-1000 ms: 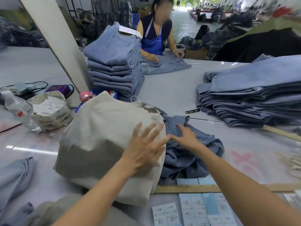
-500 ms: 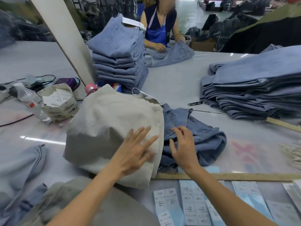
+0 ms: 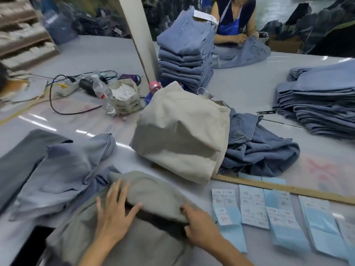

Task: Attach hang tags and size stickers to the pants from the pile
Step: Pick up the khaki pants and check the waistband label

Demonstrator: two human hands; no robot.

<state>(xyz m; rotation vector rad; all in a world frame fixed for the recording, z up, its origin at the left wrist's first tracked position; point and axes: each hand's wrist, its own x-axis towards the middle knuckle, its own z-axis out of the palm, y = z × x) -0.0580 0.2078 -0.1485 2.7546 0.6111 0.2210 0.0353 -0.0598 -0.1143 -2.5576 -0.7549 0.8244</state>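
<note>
Hands have dropped from the beige folded pants (image 3: pixel 182 135) onto grey-green pants (image 3: pixel 153 196) at the table's near edge: left hand (image 3: pixel 113 212) lies flat, fingers spread; right hand (image 3: pixel 199 223) pinches the fold. Right of it lie size stickers (image 3: pixel 251 206), print unreadable. Beyond, blue denim (image 3: pixel 257 148) sits crumpled as before.

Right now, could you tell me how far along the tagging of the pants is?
Done, apparently: the folded beige pants set aside, a string loop at its top. In hand: grey-green pants, left hand flat on them, right hand gripping their edge. Left: the crumpled blue jeans; the size sticker sheets lie ready.
</note>
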